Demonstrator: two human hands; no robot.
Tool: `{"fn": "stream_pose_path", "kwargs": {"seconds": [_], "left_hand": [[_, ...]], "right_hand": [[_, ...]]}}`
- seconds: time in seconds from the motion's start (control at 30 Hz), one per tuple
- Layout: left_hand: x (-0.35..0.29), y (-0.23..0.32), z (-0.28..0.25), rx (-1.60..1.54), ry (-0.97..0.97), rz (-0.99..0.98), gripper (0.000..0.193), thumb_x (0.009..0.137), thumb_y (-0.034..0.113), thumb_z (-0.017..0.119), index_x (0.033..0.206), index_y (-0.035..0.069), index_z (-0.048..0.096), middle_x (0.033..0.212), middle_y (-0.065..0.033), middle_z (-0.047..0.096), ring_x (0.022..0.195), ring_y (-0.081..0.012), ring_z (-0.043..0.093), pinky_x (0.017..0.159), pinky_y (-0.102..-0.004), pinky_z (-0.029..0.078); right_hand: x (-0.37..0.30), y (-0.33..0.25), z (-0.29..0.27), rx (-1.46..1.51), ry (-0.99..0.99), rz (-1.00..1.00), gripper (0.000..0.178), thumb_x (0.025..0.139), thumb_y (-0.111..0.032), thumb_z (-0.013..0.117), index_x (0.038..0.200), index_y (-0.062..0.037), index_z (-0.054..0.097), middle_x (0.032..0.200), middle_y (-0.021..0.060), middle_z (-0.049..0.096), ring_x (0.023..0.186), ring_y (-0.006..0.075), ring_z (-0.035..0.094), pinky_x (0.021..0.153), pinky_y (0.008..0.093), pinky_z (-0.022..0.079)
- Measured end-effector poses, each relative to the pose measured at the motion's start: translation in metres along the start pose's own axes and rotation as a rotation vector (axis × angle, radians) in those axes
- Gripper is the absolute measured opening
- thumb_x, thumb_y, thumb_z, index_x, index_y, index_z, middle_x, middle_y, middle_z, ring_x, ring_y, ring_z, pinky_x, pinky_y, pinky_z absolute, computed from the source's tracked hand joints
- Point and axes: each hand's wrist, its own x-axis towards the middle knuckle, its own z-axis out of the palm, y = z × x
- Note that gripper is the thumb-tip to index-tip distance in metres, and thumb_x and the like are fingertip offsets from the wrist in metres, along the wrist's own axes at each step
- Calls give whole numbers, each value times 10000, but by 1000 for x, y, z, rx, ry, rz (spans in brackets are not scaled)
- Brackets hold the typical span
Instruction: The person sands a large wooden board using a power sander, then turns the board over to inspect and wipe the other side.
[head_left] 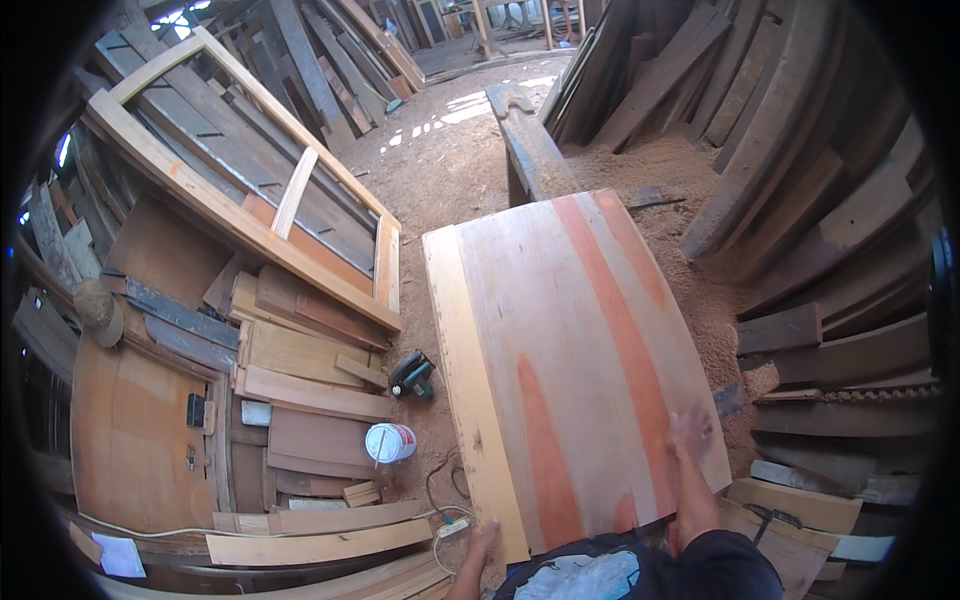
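Note:
A wide plywood panel (590, 330) with reddish streaks lies in front of me, reaching away from my body. Along its left side runs a pale wooden strip (468, 360). My left hand (484, 545) is at the near left corner, closed around the strip's outer edge with the thumb showing; its other fingers are mostly hidden. Flat on the panel's right part rests my right hand (690, 432), fingers spread and holding nothing. The panel's far end sits by a worn wooden bench beam (535, 150).
Left of the panel, a dark power tool (412, 375) and a white bucket (390, 442) stand on the floor. A power strip (453, 526) with cords lies near my left hand. A wooden frame (285, 215) leans on stacked boards; sawdust (660, 165) and planks (840, 340) lie right.

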Motion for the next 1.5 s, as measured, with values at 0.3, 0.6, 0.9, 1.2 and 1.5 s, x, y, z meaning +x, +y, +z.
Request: {"fn": "stream_pose_path", "kwargs": {"seconds": [0.3, 0.6, 0.9, 1.2, 1.5], "left_hand": [[16, -32, -19, -212, -37, -6, 668, 968, 497, 697, 1388, -13, 596, 1212, -121, 707, 1049, -239, 676, 905, -392, 546], [-77, 57, -98, -347, -12, 370, 496, 977, 365, 704, 1264, -36, 649, 1123, -98, 721, 915, -170, 691, 835, -312, 561], [-217, 230, -147, -262, -59, 938, 398, 897, 229, 623, 1129, -91, 675, 976, -61, 702, 826, -97, 608, 744, -256, 494], [-299, 306, -83, -138, -82, 1230, 722, 877, 609, 662, 1032, -95, 661, 880, -42, 637, 766, -101, 549, 707, -252, 449], [-333, 361, 2, -82, -373, 1372, 1081, 749, 827, 699, 1311, -75, 501, 1199, -108, 543, 1172, -185, 542, 1022, -330, 427]], "right_hand": [[-54, 111, -59, 117, -138, 232, 761, 988, -457, 592, 1581, -66, 319, 1569, 257, 425, 1443, 441, 415, 1186, 545, 334], [-106, 55, -133, 123, -298, 176, 680, 1005, -485, 561, 1428, 46, 531, 1430, 291, 578, 1382, 423, 517, 1153, 489, 395], [-83, 95, 19, 334, -341, -134, 650, 1057, -453, 433, 1333, 111, 600, 1404, 368, 545, 1362, 484, 506, 1135, 514, 392], [-105, 77, 3, 552, -265, -234, 632, 1070, -414, 349, 1292, 111, 620, 1329, 398, 577, 1314, 517, 528, 1121, 530, 396], [-127, 52, -60, 1045, -436, -96, 617, 1042, -440, 506, 1234, 123, 667, 1177, 278, 706, 1112, 340, 676, 982, 427, 493]]}}
